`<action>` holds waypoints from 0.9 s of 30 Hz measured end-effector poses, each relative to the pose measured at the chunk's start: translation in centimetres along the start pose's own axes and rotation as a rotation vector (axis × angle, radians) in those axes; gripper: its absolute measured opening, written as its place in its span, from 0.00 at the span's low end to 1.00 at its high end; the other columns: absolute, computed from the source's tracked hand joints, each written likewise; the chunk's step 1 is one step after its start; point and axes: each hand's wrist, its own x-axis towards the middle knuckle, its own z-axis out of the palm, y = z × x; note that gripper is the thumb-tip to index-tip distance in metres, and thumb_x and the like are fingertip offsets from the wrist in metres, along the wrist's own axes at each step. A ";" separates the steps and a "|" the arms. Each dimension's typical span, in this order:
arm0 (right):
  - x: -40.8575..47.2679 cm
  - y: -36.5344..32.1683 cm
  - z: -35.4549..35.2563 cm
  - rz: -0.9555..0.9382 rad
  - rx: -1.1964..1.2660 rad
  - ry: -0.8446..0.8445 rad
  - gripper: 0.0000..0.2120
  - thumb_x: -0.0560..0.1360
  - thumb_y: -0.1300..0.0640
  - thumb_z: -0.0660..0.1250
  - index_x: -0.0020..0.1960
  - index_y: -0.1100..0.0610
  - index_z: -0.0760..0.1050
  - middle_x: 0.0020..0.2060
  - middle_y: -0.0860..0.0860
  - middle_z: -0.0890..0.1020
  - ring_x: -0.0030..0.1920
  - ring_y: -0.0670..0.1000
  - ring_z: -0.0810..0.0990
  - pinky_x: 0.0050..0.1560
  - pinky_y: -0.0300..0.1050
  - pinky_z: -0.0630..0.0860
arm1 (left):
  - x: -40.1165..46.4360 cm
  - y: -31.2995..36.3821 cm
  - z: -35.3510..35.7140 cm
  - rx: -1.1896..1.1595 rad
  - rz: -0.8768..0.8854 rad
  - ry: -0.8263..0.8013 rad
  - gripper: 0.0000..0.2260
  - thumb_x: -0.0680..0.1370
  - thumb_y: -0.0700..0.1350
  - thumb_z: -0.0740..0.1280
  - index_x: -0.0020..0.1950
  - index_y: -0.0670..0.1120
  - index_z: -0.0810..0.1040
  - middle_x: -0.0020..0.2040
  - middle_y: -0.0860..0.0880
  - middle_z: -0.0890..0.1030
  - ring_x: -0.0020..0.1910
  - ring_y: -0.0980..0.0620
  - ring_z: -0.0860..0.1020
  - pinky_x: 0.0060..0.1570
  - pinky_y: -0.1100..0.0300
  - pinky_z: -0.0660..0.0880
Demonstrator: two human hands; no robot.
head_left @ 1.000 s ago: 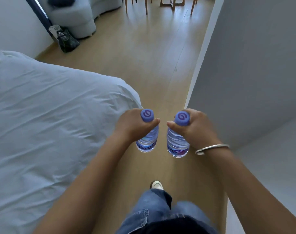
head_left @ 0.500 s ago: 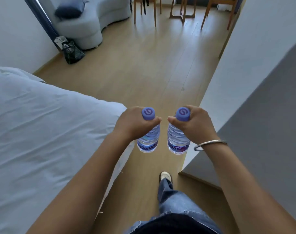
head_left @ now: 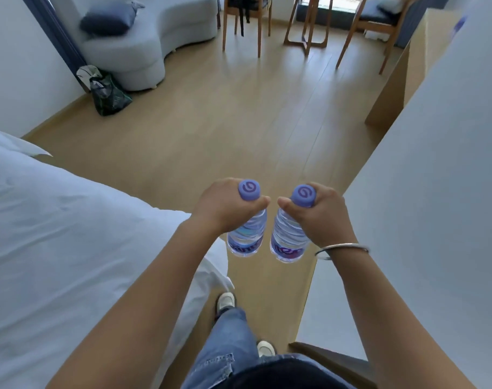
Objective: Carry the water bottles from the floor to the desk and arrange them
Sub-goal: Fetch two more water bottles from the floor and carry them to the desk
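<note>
Wooden floor (head_left: 239, 130) runs as a narrow lane between white bed (head_left: 70, 234) edge at left and grey wall (head_left: 435, 192) at right, widening toward chairs (head_left: 242, 23). Left hand (head_left: 225, 206) fingers curl round left bottle (head_left: 247, 234) neck under its purple cap; right hand (head_left: 323, 211) likewise grips right bottle (head_left: 288, 240). Both bottles hang upright, just beside each other, above the floor.

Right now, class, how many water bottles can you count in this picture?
2. One water bottle hangs from the left hand, the other bottle from the right hand, side by side above the floor. Others may be out of view.
</note>
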 end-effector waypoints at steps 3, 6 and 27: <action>4.2 0.3 1.2 0.027 0.009 0.017 0.19 0.68 0.50 0.73 0.30 0.61 0.69 0.25 0.52 0.70 0.29 0.52 0.67 0.34 0.50 0.69 | 5.6 -1.4 0.3 -0.007 0.029 -0.064 0.23 0.72 0.58 0.67 0.24 0.46 0.63 0.23 0.52 0.66 0.25 0.56 0.65 0.27 0.60 0.63; 9.1 0.4 2.6 0.064 -0.021 0.022 0.19 0.68 0.50 0.73 0.33 0.66 0.72 0.27 0.59 0.74 0.30 0.55 0.69 0.36 0.53 0.72 | 11.6 -2.9 0.4 -0.046 0.070 -0.125 0.21 0.72 0.57 0.66 0.27 0.47 0.65 0.25 0.52 0.67 0.25 0.56 0.65 0.28 0.60 0.63; 40.3 8.3 -0.7 0.225 0.025 0.278 0.17 0.69 0.50 0.72 0.39 0.66 0.76 0.33 0.62 0.79 0.36 0.62 0.76 0.40 0.58 0.76 | 47.7 0.5 4.7 -0.144 0.217 -0.298 0.23 0.65 0.60 0.65 0.34 0.38 0.72 0.29 0.48 0.70 0.30 0.52 0.67 0.33 0.50 0.70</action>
